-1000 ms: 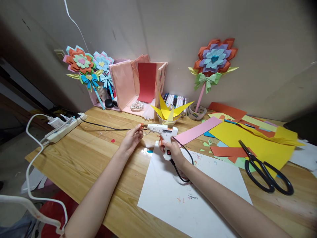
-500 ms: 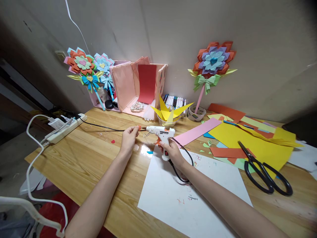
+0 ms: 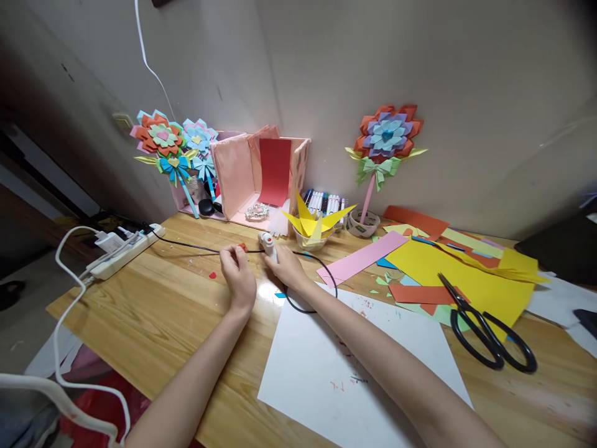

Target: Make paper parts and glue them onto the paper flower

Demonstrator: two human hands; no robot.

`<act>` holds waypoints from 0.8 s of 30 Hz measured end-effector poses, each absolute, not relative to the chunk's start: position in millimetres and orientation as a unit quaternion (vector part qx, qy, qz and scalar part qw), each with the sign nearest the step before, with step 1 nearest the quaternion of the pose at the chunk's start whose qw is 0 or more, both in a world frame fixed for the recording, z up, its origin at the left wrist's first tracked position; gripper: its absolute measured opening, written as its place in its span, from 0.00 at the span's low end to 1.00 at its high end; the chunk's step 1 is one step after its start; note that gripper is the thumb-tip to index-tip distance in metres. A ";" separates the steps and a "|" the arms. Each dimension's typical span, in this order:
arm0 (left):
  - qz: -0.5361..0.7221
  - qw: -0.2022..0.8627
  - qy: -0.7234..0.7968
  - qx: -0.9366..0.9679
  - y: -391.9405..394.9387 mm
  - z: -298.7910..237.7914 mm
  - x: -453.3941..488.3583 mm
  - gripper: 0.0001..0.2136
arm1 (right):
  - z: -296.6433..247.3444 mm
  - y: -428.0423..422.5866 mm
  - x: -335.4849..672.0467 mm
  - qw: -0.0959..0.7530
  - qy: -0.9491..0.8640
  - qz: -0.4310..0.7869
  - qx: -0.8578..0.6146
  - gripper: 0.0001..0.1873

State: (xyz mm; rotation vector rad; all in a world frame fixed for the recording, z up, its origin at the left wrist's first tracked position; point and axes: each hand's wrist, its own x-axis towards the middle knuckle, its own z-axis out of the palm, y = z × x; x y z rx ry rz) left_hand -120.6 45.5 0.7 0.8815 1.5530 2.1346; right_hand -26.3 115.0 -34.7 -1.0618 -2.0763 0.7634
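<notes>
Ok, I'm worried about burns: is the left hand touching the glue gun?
Apart. The head view shows a strip of table between the left hand and the glue gun, which the right hand grips.

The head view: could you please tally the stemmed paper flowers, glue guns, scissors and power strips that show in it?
Stemmed flowers: 3
Glue guns: 1, in the right hand
Scissors: 1 pair
Power strips: 1
Total: 6
</notes>
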 end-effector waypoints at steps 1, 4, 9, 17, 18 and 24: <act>0.750 0.191 0.542 0.327 43.3 1.1 -116.2 0.03 | -34.8 113.4 -26.4 0.327 -0.806 0.278 -0.409 0.12; 0.735 0.231 0.523 0.365 37.9 2.1 -103.9 0.03 | -33.5 99.1 -13.8 0.345 -0.803 0.259 -0.412 0.15; 0.678 0.339 0.508 0.408 30.8 -4.5 -83.2 0.04 | -28.8 62.8 33.7 0.424 -0.737 0.344 -0.397 0.11; 0.538 0.405 0.535 0.511 27.1 -28.2 -64.6 0.07 | -36.5 51.2 73.9 0.437 -0.613 0.532 -0.387 0.12; 0.527 0.407 0.537 0.518 27.6 -28.4 -64.5 0.07 | -36.9 52.8 73.9 0.433 -0.616 0.536 -0.382 0.12; 0.510 0.404 0.533 0.541 29.1 -26.7 -65.4 0.07 | -33.6 57.2 73.2 0.414 -0.641 0.523 -0.379 0.10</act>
